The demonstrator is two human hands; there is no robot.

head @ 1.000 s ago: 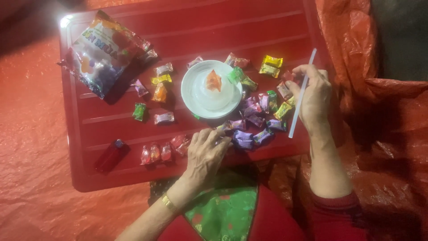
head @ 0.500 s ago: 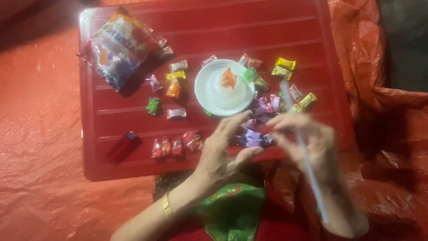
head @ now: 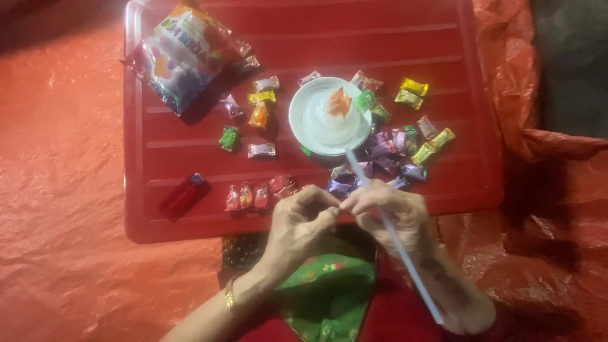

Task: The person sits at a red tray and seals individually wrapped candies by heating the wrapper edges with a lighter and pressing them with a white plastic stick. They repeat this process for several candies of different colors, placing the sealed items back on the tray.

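Observation:
My right hand (head: pixel 392 215) grips a long white straw (head: pixel 405 263) that runs from near the plate's rim back over my wrist. My left hand (head: pixel 304 221) meets it at the red tray's front edge, fingertips pinched together against the right hand's fingers; whether it holds a candy I cannot tell. Just beyond both hands lies a heap of purple wrapped candies (head: pixel 380 161). A white plate (head: pixel 316 123) with one orange candy (head: pixel 339 102) on it sits in the middle of the red tray (head: pixel 158 218).
An opened candy bag (head: pixel 180 54) lies at the tray's back left. Loose wrapped candies in yellow (head: pixel 411 92), green (head: pixel 229 137) and pink (head: pixel 253 196) are scattered around the plate. A red lighter (head: pixel 183 195) rests front left. Red plastic sheeting (head: pixel 57 190) surrounds the tray.
My right hand has come from the tray's right side to the front edge, carrying the straw. My left hand has lifted off the candies and closed against it.

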